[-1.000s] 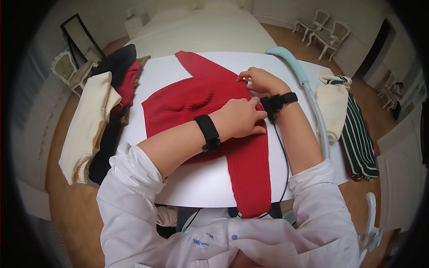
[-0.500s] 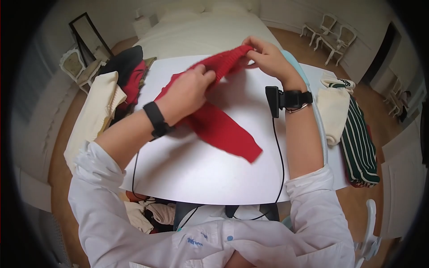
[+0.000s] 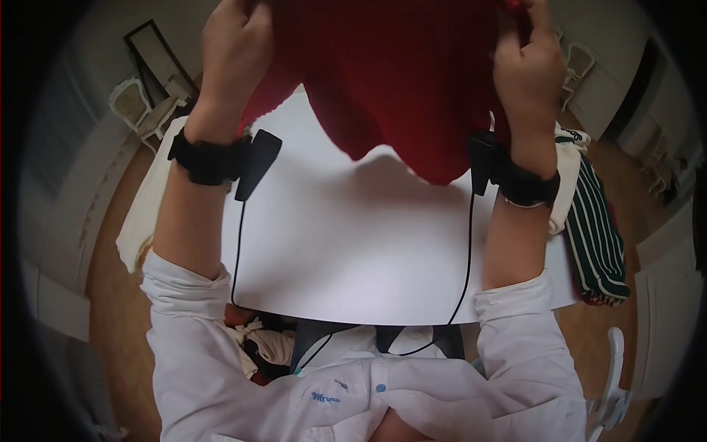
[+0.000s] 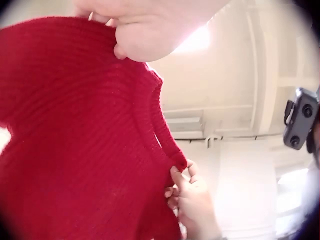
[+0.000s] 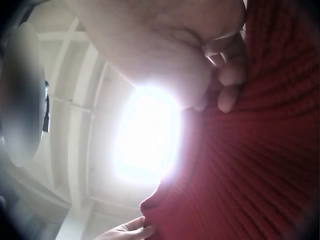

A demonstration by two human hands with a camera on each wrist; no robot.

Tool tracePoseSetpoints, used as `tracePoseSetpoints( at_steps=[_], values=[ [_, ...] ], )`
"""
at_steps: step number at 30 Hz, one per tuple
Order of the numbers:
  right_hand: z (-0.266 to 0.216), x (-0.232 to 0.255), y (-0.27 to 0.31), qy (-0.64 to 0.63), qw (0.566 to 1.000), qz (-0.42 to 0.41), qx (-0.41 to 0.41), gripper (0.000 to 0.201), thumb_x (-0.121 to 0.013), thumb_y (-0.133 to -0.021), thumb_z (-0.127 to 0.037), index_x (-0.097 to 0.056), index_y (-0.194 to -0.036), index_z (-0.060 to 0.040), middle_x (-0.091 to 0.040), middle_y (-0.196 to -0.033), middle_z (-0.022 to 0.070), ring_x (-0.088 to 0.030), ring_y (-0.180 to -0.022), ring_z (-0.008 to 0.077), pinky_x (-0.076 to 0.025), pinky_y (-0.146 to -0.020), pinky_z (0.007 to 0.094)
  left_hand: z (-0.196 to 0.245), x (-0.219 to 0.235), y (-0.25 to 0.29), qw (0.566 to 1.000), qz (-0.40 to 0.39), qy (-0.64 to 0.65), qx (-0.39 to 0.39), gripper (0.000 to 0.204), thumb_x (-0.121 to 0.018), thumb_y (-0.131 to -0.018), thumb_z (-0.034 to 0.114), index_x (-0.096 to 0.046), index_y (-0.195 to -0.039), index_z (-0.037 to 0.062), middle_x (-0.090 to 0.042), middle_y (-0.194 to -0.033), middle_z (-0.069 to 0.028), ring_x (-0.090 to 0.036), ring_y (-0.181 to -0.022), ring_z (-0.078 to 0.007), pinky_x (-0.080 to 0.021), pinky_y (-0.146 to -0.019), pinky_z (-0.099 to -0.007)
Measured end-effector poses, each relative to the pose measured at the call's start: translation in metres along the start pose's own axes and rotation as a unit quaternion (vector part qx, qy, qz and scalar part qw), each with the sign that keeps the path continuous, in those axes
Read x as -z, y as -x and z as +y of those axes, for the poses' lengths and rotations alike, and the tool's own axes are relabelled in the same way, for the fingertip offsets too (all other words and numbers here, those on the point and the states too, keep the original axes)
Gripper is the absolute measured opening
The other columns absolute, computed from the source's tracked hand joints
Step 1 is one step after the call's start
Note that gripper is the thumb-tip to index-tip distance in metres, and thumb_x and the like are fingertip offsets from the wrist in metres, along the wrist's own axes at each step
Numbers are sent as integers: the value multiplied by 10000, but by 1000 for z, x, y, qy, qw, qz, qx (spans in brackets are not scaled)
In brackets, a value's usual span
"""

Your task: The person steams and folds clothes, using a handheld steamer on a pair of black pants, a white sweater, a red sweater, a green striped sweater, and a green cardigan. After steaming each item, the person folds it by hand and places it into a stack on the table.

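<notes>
A: Where is the red ribbed-knit sweater [image 3: 398, 81]?

B: It hangs spread between the person's two hands, from eleven to one o'clock in the head view, over the far part of the smooth white table [image 3: 346, 250]. Its top runs out of that view.

A: How does the left hand [image 3: 237, 55] stand?

B: It is at eleven o'clock, its grip clamped on the sweater. The left wrist view shows the fingers at the cloth's upper edge, near the ribbed red neckband [image 4: 167, 132].

A: And the right hand [image 3: 529, 81]?

B: It is between one and two o'clock, its grip clamped on the same sweater. The left wrist view, with this hand at five o'clock, shows it pinching the neckband.

A: What surrounds them?

B: A folded cream knit garment [image 3: 151, 199] lies at nine o'clock, partly behind the left forearm. At three o'clock lies a folded green-and-white striped garment [image 3: 595, 228], with a second cream knit garment [image 3: 565, 188] just beside it, partly behind the right wrist. Farther off, a white-framed chair [image 3: 132, 107] stands at ten o'clock, near a dark-framed tall mirror [image 3: 158, 62].
</notes>
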State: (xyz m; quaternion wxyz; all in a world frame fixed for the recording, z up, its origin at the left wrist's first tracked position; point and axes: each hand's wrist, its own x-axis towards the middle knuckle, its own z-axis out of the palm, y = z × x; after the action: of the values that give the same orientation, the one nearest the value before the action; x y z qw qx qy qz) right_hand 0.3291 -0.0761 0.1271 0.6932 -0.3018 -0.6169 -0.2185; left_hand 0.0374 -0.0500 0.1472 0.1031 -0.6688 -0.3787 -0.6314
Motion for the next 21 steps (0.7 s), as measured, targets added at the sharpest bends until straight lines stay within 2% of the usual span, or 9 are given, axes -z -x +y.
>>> tracePoseSetpoints(
  at_steps=[3,4,6,8,12,14,17,19,21],
  values=[
    [3,10,-10,-90,995,39,-30,112,-607,-1025,-27,-626,-1136,-26,-701,-934,98,-649,-815,178,-512,-753,293,48,-6,14,988,118,11,-102,176,-484,-1053,30,-632,-1142,-4,-688,-1015,-125,-649,-973,-222,-517,-906,-330],
    [3,16,-11,-116,991,46,-55,96,-615,-1041,-47,-624,-1135,-28,-703,-920,68,-632,-796,130,-501,-737,270,45,-9,14,961,183,-24,-207,172,-460,-1054,19,-609,-1141,20,-640,-952,-91,-594,-888,-223,-472,-857,-313],
    [-24,52,-18,13,994,17,-105,176,-695,-995,-92,-684,-1169,-67,-726,-985,45,-660,-825,97,-513,-703,232,47,0,17,903,235,-175,-314,218,-515,-1043,104,-664,-1196,60,-687,-993,-91,-649,-912,-192,-518,-830,-315],
    [-8,76,-18,9,990,5,-140,228,-734,-997,-148,-732,-1223,-122,-761,-1066,47,-676,-872,53,-508,-679,184,43,32,32,900,183,-238,-316,265,-556,-1045,153,-705,-1253,86,-734,-1078,-107,-680,-973,-220,-531,-860,-343],
    [1,86,-20,-91,989,20,-115,220,-718,-1004,-121,-731,-1224,-116,-766,-1069,46,-693,-898,78,-529,-716,227,46,47,32,880,172,-274,-346,265,-568,-1021,144,-715,-1221,51,-740,-1055,-117,-686,-953,-249,-540,-852,-357],
    [-1,69,-20,26,999,22,11,213,-705,-1007,-133,-727,-1216,-95,-772,-1046,66,-711,-901,129,-546,-758,270,37,50,25,868,153,-308,-357,256,-577,-1010,149,-731,-1190,52,-752,-1054,-114,-696,-943,-258,-544,-846,-364],
    [11,22,-8,-45,993,-94,-64,208,-631,-985,9,-639,-1192,-12,-719,-954,64,-652,-799,116,-519,-705,253,0,14,19,867,73,-403,-284,295,-650,-967,154,-710,-1255,178,-720,-1039,-83,-674,-1022,-271,-483,-927,-403],
    [74,-10,9,-2,983,-181,-14,293,-757,-890,-113,-697,-1165,-33,-695,-1084,180,-716,-953,339,-582,-840,422,-39,-15,22,868,-7,-438,-231,337,-684,-936,144,-688,-1263,225,-689,-1101,-70,-649,-1089,-268,-447,-969,-429],
    [105,-27,40,32,958,-286,-7,422,-755,-922,-213,-629,-1307,-96,-660,-1211,246,-646,-1145,403,-534,-948,447,-85,-28,41,884,-68,-424,-183,331,-705,-923,189,-676,-1250,230,-664,-1201,-63,-634,-1132,-272,-431,-994,-469]
  ],
)
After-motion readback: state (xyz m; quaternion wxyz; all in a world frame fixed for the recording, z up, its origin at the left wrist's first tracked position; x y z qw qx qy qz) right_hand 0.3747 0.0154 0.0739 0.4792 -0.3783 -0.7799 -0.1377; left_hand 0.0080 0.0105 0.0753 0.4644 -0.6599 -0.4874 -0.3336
